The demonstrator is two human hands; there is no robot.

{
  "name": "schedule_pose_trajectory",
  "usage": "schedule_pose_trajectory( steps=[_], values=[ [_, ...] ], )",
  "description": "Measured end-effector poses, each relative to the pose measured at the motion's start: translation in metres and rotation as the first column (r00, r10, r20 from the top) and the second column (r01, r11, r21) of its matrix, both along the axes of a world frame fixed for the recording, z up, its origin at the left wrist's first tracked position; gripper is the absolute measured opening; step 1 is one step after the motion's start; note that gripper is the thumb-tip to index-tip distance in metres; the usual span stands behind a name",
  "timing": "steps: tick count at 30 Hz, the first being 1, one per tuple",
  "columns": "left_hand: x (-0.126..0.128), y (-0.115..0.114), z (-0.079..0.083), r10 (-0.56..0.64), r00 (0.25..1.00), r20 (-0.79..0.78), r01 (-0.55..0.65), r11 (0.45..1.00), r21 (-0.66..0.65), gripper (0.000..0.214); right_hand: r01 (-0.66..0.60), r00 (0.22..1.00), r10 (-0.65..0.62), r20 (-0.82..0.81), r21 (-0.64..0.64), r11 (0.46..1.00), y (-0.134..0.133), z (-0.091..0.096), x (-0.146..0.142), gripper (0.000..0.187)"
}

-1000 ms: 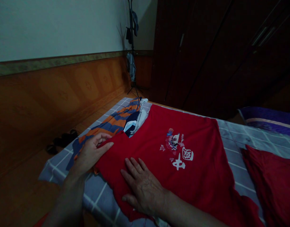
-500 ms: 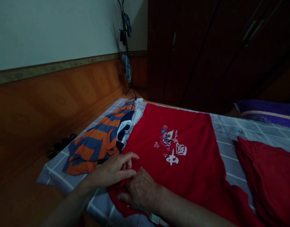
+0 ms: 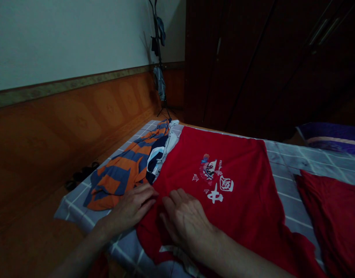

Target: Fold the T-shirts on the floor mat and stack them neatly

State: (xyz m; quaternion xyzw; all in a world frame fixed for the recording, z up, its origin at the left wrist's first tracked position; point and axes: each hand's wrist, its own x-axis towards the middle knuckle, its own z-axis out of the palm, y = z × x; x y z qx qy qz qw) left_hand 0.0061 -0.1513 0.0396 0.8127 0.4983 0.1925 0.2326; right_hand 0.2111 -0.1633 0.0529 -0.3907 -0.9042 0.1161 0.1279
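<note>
A red T-shirt [image 3: 241,216] lies spread on the bed, with a colourful print and white characters on its chest. My left hand [image 3: 137,204] is at the shirt's left edge, its fingers and thumb closed on the red cloth. Over the lower left part of the shirt, my right hand [image 3: 189,220] has loosely bent fingers, with the thumb apart from them and no cloth visible between. Below this hand a white label or strip shows at the shirt's near edge.
Orange-and-blue striped clothing [image 3: 122,170] lies left of the shirt, beside a navy and white garment [image 3: 157,154]. Folded red cloth [image 3: 333,212] rests on the right of the grey checked bed [image 3: 284,162]. Behind stand a dark wardrobe [image 3: 238,65] and a coat stand [image 3: 159,50].
My left hand's fingers have come down and closed on the shirt's edge. My right hand has lifted and shifted right, uncovering the white strip. The view has turned slightly left.
</note>
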Motion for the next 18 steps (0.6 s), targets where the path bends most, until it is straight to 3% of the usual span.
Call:
schedule_pose_trajectory(
  steps=[4, 7, 10, 13, 18],
  values=[
    [-0.008, -0.004, -0.013, 0.198, 0.980, 0.007, -0.198, 0.975, 0.100, 0.021, -0.033, 0.998, 0.033, 0.058, -0.009, 0.999, 0.010, -0.018, -0.003, 0.025],
    [-0.015, -0.011, -0.020, 0.312, 0.949, -0.055, -0.311, 0.950, 0.028, 0.024, -0.027, 0.995, 0.024, 0.097, 0.023, 0.999, 0.011, -0.030, -0.007, 0.030],
    [-0.019, -0.018, -0.023, 0.347, 0.935, -0.078, -0.352, 0.935, -0.053, 0.036, -0.005, 0.997, 0.004, 0.077, 0.011, 1.000, 0.009, -0.030, -0.009, 0.032],
    [-0.021, -0.021, -0.026, 0.382, 0.922, -0.065, -0.384, 0.922, -0.035, 0.047, 0.004, 0.998, -0.002, 0.061, -0.024, 1.000, 0.008, -0.028, -0.008, 0.033],
    [-0.021, -0.019, -0.030, 0.338, 0.939, -0.064, -0.342, 0.936, -0.079, 0.060, -0.006, 0.999, 0.009, 0.053, -0.055, 0.998, 0.007, -0.038, -0.006, 0.057]
  ],
)
